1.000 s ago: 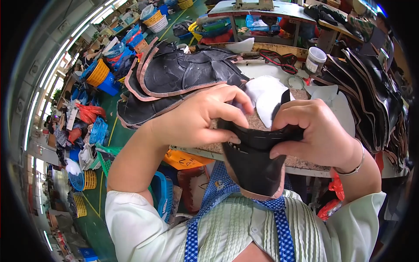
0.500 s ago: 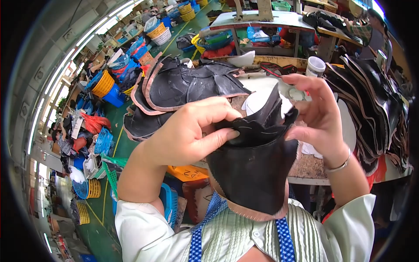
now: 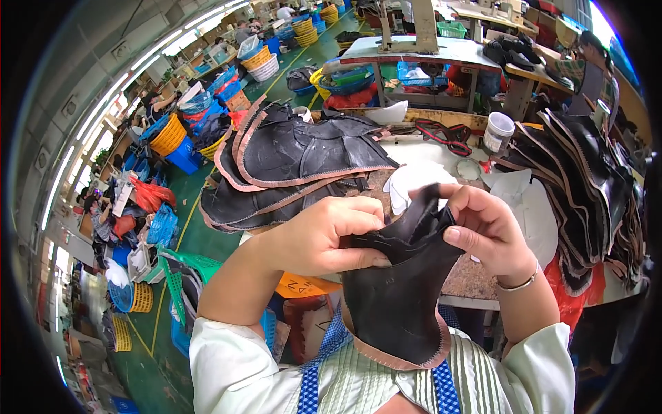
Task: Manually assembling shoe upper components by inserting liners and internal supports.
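Between my hands, in front of my chest, hangs a black leather shoe upper [image 3: 396, 303] with a pinkish-brown stitched lower edge. My left hand [image 3: 331, 234] pinches its scalloped top rim from the left, thumb on the outside and fingers behind. On the right, my right hand [image 3: 486, 231] grips the same rim between thumb and fingers. Folded black layers stand up inside the opening. Beyond my left hand lies a stack of similar black uppers [image 3: 296, 148] on the worktable. White cut pieces [image 3: 417, 181] rest on the table just behind the held upper.
More black uppers [image 3: 576, 186] are piled at the right. A white jar [image 3: 498, 131] and black-and-red scissors [image 3: 445, 134] are at the table's back. A green basket [image 3: 181, 276] stands low on the left. Another person [image 3: 589, 65] sits at far right.
Both hands and the upper have come lower in view. My right hand's fingers, spread before, have closed on the upper's rim.
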Available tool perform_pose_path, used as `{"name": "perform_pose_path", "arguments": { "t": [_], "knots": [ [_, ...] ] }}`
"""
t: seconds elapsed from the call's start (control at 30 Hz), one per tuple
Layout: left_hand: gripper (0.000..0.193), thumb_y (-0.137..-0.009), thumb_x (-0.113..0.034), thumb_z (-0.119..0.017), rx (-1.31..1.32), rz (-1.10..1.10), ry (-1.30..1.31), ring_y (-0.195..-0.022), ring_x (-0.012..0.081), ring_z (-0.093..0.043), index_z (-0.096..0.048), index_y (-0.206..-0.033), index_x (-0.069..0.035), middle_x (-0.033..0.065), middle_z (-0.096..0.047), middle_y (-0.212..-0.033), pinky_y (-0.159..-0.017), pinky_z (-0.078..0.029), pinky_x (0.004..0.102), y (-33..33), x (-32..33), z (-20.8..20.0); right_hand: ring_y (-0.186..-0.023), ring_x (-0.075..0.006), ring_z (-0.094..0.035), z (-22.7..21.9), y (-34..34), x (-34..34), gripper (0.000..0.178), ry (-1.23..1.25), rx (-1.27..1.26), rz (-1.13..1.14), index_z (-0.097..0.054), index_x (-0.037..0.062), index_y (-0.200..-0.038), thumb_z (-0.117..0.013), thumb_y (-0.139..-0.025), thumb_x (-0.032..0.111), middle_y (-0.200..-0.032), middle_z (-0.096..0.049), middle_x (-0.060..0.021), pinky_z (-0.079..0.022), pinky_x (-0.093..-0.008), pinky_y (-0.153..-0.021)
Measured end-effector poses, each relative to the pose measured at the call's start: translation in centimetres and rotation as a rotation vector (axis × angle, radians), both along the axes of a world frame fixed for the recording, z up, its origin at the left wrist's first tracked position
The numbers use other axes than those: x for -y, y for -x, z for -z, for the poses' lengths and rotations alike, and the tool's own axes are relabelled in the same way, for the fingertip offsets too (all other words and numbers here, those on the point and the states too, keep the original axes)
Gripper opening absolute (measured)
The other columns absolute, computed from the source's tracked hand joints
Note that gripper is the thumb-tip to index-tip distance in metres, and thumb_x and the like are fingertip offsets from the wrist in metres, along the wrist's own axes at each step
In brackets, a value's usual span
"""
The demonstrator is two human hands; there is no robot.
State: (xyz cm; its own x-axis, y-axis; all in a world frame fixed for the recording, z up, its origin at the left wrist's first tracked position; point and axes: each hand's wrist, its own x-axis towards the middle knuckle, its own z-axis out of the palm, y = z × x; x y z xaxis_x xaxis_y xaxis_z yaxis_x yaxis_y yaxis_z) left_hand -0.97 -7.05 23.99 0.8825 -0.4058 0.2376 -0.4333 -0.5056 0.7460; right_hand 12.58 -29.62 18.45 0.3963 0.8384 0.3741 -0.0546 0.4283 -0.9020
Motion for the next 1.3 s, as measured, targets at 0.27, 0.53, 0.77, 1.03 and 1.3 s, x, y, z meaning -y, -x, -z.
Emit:
{"name": "perform_pose_path", "arguments": {
  "t": [0.27,0.53,0.77,1.03,1.3],
  "knots": [
    [0.013,-0.077,-0.01,-0.074,0.13,-0.357,-0.029,-0.06,0.0213,-0.05,-0.064,-0.077,-0.002,0.0072,-0.052,-0.067,-0.057,-0.041,0.0322,2.3,1.1,1.7,-0.064,-0.0021,-0.04,1.5,2.8,0.4,0.015,-0.006,0.247,0.381,-0.049,-0.0004,-0.092,-0.063,-0.09,-0.006,-0.078,-0.046,0.0029,-0.034,-0.0172,-0.055],
    [0.022,-0.071,-0.01,-0.083,0.272,-0.386,-0.002,-0.064,0.0208,-0.057,-0.071,-0.088,-0.002,0.0055,-0.059,-0.07,-0.058,-0.042,0.0308,2.6,1.8,2.6,-0.067,-0.0024,-0.041,1.7,4.5,0.1,0.015,-0.023,0.32,0.438,-0.048,-0.0016,-0.094,-0.061,-0.09,-0.009,-0.087,-0.047,-0.0006,-0.035,-0.0165,-0.057],
    [0.025,-0.075,-0.006,-0.078,0.408,-0.435,-0.072,-0.083,0.0283,-0.06,-0.068,-0.097,0.0,0.0128,-0.06,-0.096,-0.072,-0.048,0.0357,2.5,3.7,2.1,-0.073,-0.0083,-0.051,2.8,5.6,-0.2,0.018,-0.056,0.332,0.571,-0.047,-0.0038,-0.094,-0.063,-0.087,-0.009,-0.096,-0.054,-0.0114,-0.042,-0.0186,-0.062],
    [0.02,-0.079,-0.001,-0.072,0.344,-0.275,0.02,-0.075,0.032,-0.06,-0.063,-0.097,0.002,0.0133,-0.056,-0.086,-0.062,-0.048,0.0391,2.7,3.6,1.9,-0.074,-0.0185,-0.058,-0.8,4.9,0.8,0.032,-0.124,0.885,0.633,-0.056,-0.0045,-0.095,-0.079,-0.074,0.003,-0.098,-0.055,-0.0183,-0.048,-0.0254,-0.06],
    [0.019,-0.083,-0.001,-0.07,0.379,-0.223,-0.008,-0.072,0.0291,-0.06,-0.063,-0.1,0.004,0.015,-0.058,-0.085,-0.063,-0.049,0.0353,2.6,4.1,2.1,-0.064,-0.0154,-0.057,-4.5,3.8,1.4,0.034,-0.027,1.055,0.428,-0.07,0.001,-0.103,-0.082,-0.071,0.005,-0.089,-0.054,-0.0094,-0.047,-0.0267,-0.052]
  ]
}}
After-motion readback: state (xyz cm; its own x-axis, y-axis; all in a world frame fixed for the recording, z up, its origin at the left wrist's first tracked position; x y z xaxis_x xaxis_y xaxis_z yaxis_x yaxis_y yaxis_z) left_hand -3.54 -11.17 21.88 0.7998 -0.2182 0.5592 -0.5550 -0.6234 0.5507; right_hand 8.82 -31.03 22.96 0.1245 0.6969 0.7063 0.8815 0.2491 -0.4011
